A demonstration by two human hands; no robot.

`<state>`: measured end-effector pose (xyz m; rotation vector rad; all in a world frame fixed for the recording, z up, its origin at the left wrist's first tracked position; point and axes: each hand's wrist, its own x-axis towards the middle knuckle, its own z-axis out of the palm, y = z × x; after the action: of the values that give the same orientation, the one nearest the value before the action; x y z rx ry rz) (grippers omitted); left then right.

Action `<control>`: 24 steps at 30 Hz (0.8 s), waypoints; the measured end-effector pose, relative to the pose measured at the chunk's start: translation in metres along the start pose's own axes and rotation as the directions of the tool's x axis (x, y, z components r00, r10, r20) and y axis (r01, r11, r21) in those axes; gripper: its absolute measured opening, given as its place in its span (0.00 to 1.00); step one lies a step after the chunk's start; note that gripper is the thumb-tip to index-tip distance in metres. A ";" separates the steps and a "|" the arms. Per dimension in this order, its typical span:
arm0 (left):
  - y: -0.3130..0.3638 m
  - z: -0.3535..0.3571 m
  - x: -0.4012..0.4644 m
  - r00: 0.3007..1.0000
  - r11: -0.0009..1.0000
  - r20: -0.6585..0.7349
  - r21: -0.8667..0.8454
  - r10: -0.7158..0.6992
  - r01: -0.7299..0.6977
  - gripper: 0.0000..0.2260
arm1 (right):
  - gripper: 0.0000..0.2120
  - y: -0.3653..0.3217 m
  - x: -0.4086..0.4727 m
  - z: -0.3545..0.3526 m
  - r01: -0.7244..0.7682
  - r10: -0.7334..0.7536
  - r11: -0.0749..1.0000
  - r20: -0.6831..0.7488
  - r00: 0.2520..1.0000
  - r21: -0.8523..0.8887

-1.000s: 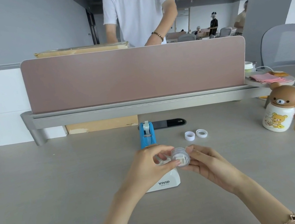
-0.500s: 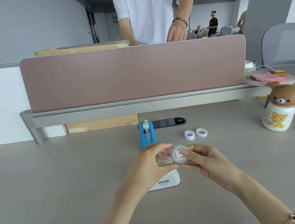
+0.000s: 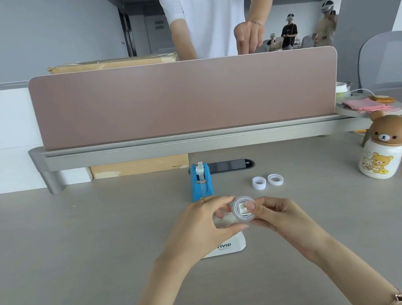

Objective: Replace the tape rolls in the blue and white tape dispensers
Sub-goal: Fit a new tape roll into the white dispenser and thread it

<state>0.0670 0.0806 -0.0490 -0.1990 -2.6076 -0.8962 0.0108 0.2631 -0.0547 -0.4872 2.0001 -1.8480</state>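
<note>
Above the desk's point(image 3: 65, 257) middle, both hands pinch a clear tape roll point(image 3: 243, 208) on its white hub. The left hand point(image 3: 202, 228) curls thumb and fingertips round the roll's left rim; the right hand's point(image 3: 277, 215) thumb presses the hub face, fingers curled behind. Beneath them sits the white dispenser point(image 3: 227, 246). Toward the far edge stand the blue dispenser point(image 3: 200, 183) and two white cores point(image 3: 267, 181).

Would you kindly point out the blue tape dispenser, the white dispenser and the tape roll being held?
blue tape dispenser point(image 3: 201, 188), head view, on its blue side wall.
white dispenser point(image 3: 228, 246), head view, on its end bearing the VIVID lettering.
tape roll point(image 3: 242, 209), head view, on its round face near the hub.
</note>
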 end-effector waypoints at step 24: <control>-0.004 0.003 -0.002 0.999 0.984 -0.023 -0.176 -0.040 0.036 0.20 | 0.26 0.005 0.001 0.006 -0.032 0.033 0.989 -0.010 0.999 0.146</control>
<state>0.0670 0.0800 -0.0543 -0.1832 -2.5159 -1.1352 0.0127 0.2580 -0.0600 -0.3997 1.8518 -1.9637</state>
